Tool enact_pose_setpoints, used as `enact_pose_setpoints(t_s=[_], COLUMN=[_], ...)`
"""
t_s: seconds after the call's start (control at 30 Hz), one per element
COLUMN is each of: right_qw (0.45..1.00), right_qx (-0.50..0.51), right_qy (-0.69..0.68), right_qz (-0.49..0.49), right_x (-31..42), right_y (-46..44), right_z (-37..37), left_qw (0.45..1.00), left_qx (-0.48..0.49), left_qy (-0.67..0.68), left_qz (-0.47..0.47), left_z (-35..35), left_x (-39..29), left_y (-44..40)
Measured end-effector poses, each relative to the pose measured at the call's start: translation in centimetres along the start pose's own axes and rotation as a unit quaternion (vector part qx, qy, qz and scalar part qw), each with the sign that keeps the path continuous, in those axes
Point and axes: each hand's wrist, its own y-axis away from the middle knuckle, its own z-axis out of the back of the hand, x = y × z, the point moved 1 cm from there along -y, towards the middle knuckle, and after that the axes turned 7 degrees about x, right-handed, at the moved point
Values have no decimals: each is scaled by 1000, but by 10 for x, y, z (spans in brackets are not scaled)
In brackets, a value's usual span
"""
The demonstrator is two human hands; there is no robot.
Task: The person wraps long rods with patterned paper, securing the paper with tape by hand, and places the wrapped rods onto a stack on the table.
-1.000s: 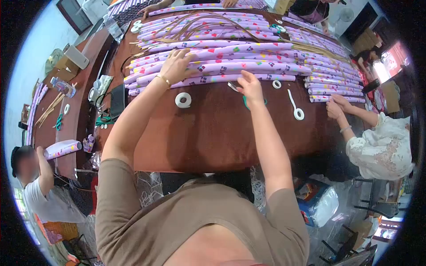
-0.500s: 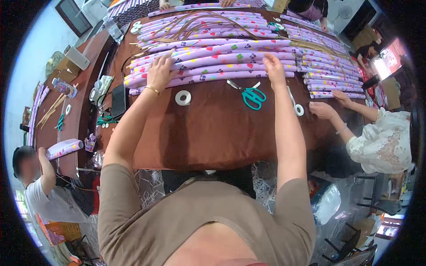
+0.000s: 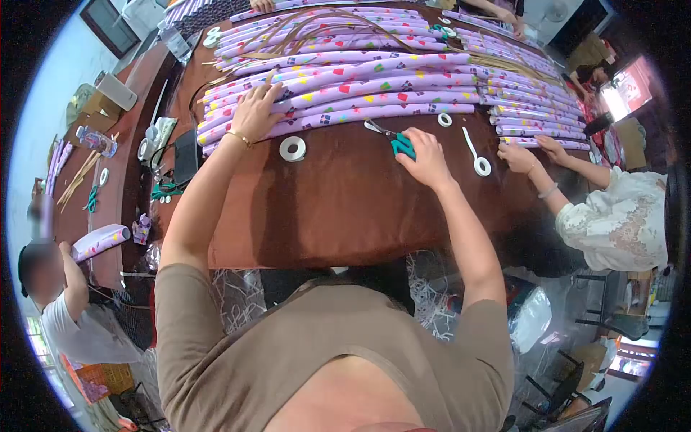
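Long rolls wrapped in purple patterned paper [image 3: 381,85] lie side by side across the table. My left hand [image 3: 255,111] rests on their left part, its fingers spread over the paper. Near the front of the rolls, my right hand [image 3: 426,155] closes over the teal handles of a pair of scissors [image 3: 402,146]. The blades point left and lie close to the table; part of the handles is hidden under my fingers. A white tape roll [image 3: 292,149] lies between my hands. Beyond my right hand is a smaller tape roll [image 3: 444,120].
Another tape roll [image 3: 482,167] with a loose strip lies to the right. A co-worker's hands [image 3: 536,153] touch a second stack of purple rolls [image 3: 540,119]. Brown strips [image 3: 309,43] cross the far rolls. A black object [image 3: 186,157] lies at left; another person sits there.
My right hand has left the rolls' right end and come down onto the scissors. My left hand stays on the rolls. The co-worker's near hand at right has reached their stack.
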Motion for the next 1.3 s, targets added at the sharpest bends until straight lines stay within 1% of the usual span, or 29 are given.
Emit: enact_pose_setpoints(t_s=[0.03,0.07,0.1,0.13,0.17,0.23,0.27,0.3,0.33,0.37,0.4,0.43,0.5,0.53,0.57,0.63,0.67,0.7,0.77,0.83,0.87,0.97,1.03,1.1,1.13,1.23,1.3], right_qw=[1000,1000,999,998,997,991,987,987,986,984,985,986,979,978,977,973,972,972,975,976,976,974,967,964,965,962,957], right_qx=[16,16,21,27,5,-10,-34,-34,-68,-102,-114,-112,-156,-166,-173,-196,-199,-201,-190,-185,-182,-189,-196,-207,-204,-201,-203], right_qy=[-8,-7,21,50,72,83,97,98,100,101,81,81,100,105,107,108,109,108,105,98,104,107,134,136,133,139,150], right_qz=[-7,-9,-19,-30,-40,-108,-121,-120,-112,-104,-99,-97,-84,-73,-71,-63,-58,-54,-54,-56,-59,-60,-94,-92,-101,-125,-142], right_x=[2,2,0,-4,-13,-30,-39,-46,-48,-48,-48,-43,-33,-34,-36,-38,-37,-39,-33,-33,-32,-30,-30,-33,-33,-31,-29], right_y=[3,7,11,15,20,23,26,29,33,37,39,41,45,45,46,46,47,47,47,47,47,47,49,49,49,50,51], right_z=[5,10,15,19,19,23,22,20,22,21,19,17,13,8,5,3,4,2,7,5,6,8,8,6,5,7,9], left_qw=[1000,999,998,998,998,998,998,998,998,999,1000,1000,995,991,991,990,993,989,996,997,999,997,996,996,995,996,996], left_qx=[-1,33,68,68,55,43,50,57,56,30,4,6,-97,-126,-123,-143,-119,-140,-59,-47,-17,-18,-23,-28,-10,-3,-15], left_qy=[1,-3,-7,-6,-26,-46,-25,-4,-4,-5,-6,-6,-28,-49,-52,-6,15,17,51,24,34,70,83,73,92,84,82], left_qz=[-1,-4,-6,-7,-21,-32,-20,-9,-8,-10,-11,-9,-9,-2,6,-14,-8,-34,-38,-57,-28,-3,-2,-53,-38,-25,-25], left_z=[4,8,11,10,9,7,4,2,0,-2,-4,-6,-9,-11,-11,-10,-9,-17,-15,-12,-16,-19,-17,-19,-18,-14,-6], left_x=[-1,-2,-2,-1,1,3,3,3,2,0,-2,-5,-11,-16,-18,-24,-28,-28,-41,-54,-58,-61,-63,-63,-63,-60,-59], left_y=[-2,-3,-5,-6,-7,-7,-7,-7,-5,-3,-1,2,8,11,16,30,38,46,63,77,82,90,95,100,100,107,116])
